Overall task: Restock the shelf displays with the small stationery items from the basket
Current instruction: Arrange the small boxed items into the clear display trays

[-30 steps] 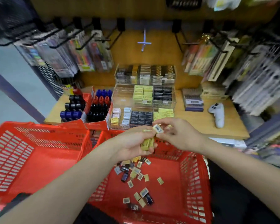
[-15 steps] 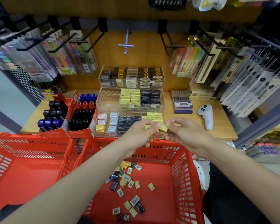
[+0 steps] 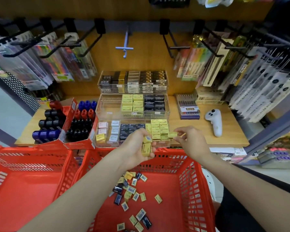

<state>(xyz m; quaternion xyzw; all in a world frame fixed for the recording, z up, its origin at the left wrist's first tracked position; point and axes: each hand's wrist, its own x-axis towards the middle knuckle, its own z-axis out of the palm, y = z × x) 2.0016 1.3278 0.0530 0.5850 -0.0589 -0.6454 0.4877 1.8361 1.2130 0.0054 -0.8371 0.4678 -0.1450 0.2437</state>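
Observation:
My left hand (image 3: 137, 149) is closed around several small yellow boxes (image 3: 146, 147) above the red basket (image 3: 196, 186). To its right, my right hand (image 3: 191, 140) pinches one yellow box (image 3: 172, 134) at the right front corner of the clear tiered display (image 3: 107, 111), beside its front-row stack of yellow boxes (image 3: 157, 129). Loose yellow and dark small boxes (image 3: 132, 193) lie scattered on the basket floor.
A second red basket (image 3: 23, 181) stands at the left. Red cartons of ink bottles (image 3: 77, 124) sit left of the display; a pen box (image 3: 188, 108) and a white controller (image 3: 214, 121) lie on the shelf at right. Hanging pen packs flank both sides.
My right hand has taken one yellow box from my left hand and carried it right and forward to the display's front row. The view has moved closer to the shelf.

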